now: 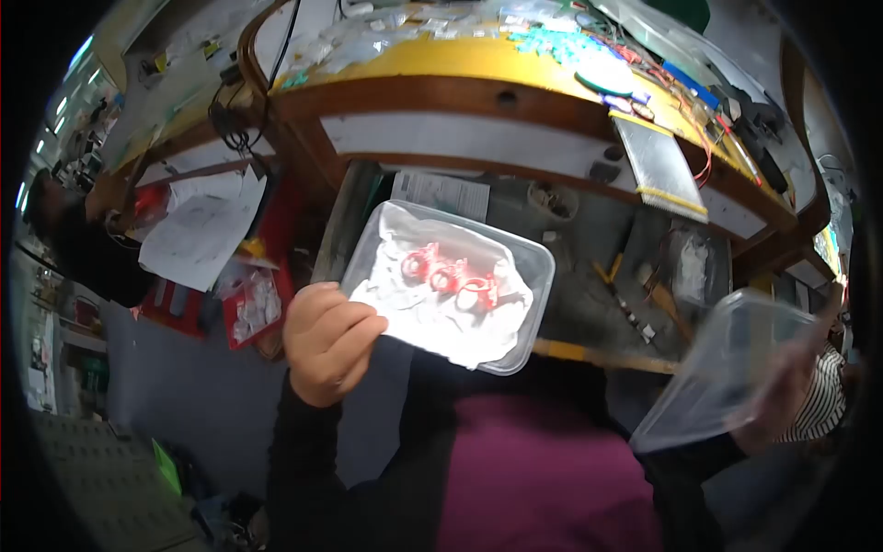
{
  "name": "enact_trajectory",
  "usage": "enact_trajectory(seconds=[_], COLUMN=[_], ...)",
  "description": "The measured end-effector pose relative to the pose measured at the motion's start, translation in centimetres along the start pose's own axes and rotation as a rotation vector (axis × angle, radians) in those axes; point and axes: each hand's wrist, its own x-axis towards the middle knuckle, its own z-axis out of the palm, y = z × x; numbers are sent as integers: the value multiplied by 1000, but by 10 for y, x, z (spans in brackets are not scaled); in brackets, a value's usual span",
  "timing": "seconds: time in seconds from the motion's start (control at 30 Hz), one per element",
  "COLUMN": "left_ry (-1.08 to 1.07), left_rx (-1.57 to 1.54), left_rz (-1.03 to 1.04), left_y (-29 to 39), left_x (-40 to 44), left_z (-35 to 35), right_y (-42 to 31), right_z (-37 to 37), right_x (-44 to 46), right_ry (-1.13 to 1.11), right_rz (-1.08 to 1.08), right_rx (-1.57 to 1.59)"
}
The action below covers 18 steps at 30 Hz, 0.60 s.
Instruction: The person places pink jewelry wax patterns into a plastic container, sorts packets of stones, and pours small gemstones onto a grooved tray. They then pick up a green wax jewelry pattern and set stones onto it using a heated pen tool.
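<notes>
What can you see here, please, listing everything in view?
tub: one, clear, in left hand
lining: one, white, inside tub
pieces: three, red, on lining
lid: one, clear, in right hand
bench: one, yellow, top
packets: many, clear, on bench
pile: one, green, on bench
panel: one, grey and yellow, bench front
drawer: one, grey, below bench
sheet: one, white, in drawer
bowl: one, pale, in drawer
tools: several, mixed, in drawer
papers: a few, white, left
trays: at least two, red, left
another person's sleeve: one, black, far left
top: one, purple-black, bottom
left hand: one, bare, holding tub
right hand: one, blurred, holding lid
</notes>
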Motion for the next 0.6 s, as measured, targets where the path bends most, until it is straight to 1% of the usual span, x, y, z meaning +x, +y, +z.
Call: enact_trajectory(seconds=[0.1, 0.17, 0.23, 0.33, 0.43, 0.47, 0.6], left_ry=[-16, 0, -20, -28, 0, 15, 70], left_rx=[-20, -30, -23, -34, -50, -41, -41], left_rz=[-7, -10, -22, -41, -47, -32, -72], left_y=[9, 16, 21, 30, 33, 33, 35], left_x=[-23, -35, -45, -53, -63, -66, -67], left_z=[15, 27, 36, 45, 56, 57, 60], right_y=[17, 29, 37, 53, 61, 65, 71], right_z=[58, 102, 133, 162, 180, 184, 192], right_x=[-40, -57, -63, -67, -67, -68, -70], right_ry=[-58, 12, 74, 82, 63, 47, 50], right_rz=[421, 678, 789, 814, 781, 749, 650], right_rx=[313, 466, 556, 552, 521, 550, 454])
